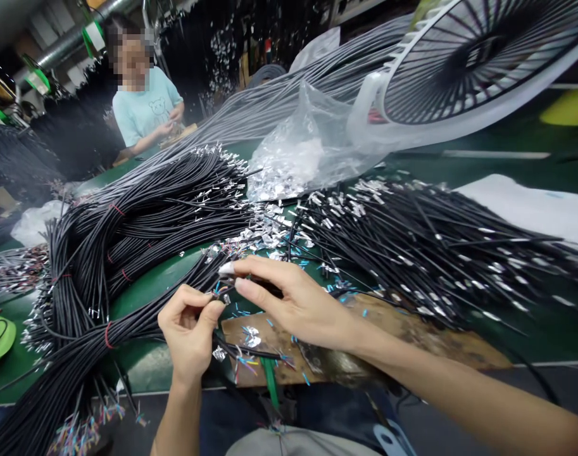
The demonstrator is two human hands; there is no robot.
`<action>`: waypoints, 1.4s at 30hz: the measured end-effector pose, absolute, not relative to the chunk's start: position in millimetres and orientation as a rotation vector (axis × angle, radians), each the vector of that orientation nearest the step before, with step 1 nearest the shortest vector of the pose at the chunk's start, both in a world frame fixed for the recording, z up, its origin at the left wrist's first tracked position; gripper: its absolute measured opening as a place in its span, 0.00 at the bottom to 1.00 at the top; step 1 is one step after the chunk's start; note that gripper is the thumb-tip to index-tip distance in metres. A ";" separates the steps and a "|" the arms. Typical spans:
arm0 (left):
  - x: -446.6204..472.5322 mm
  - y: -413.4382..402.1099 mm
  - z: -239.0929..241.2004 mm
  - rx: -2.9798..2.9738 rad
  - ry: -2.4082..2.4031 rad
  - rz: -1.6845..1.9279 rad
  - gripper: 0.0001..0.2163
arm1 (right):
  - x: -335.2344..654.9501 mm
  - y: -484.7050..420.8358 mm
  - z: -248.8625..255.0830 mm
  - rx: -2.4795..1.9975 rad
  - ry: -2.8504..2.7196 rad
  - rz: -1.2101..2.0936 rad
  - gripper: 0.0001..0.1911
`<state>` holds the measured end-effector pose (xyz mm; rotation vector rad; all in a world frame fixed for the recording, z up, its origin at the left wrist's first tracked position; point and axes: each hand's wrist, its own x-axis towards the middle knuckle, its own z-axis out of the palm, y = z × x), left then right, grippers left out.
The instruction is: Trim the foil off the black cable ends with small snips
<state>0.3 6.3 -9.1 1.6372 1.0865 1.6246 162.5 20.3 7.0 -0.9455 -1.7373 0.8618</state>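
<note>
My left hand is closed in a pinch on a black cable whose stripped end shows thin coloured wires, one of them blue. Just to the right of those wires is my right hand, its thumb and forefinger apart with nothing visible between them. A white covering wraps its forefinger tip. The other fingers of this hand are mostly hidden. Below both hands lies a worn brown board with foil scraps, blue bits and cable ends fanned into coloured wires.
Tied black cable bundles cover the left of the green table. Loose black cables with foil tips spread right. Behind stand a clear plastic bag and a fan. A co-worker works across the table.
</note>
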 end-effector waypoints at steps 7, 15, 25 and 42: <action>1.8 6.5 -6.6 1.665 1.112 1.604 0.06 | 164.0 18.9 9.9 -0.889 -1.767 0.832 0.11; 3.1 6.0 -9.0 1.644 1.167 1.619 0.07 | 164.7 17.6 9.9 -0.900 -1.774 0.805 0.11; 8.2 3.7 -7.7 1.737 1.256 1.617 0.07 | 165.0 16.7 8.9 -0.912 -1.756 0.796 0.12; 16.2 1.2 -8.0 1.729 1.515 1.600 0.04 | 165.4 16.4 6.3 -1.015 -1.777 0.647 0.12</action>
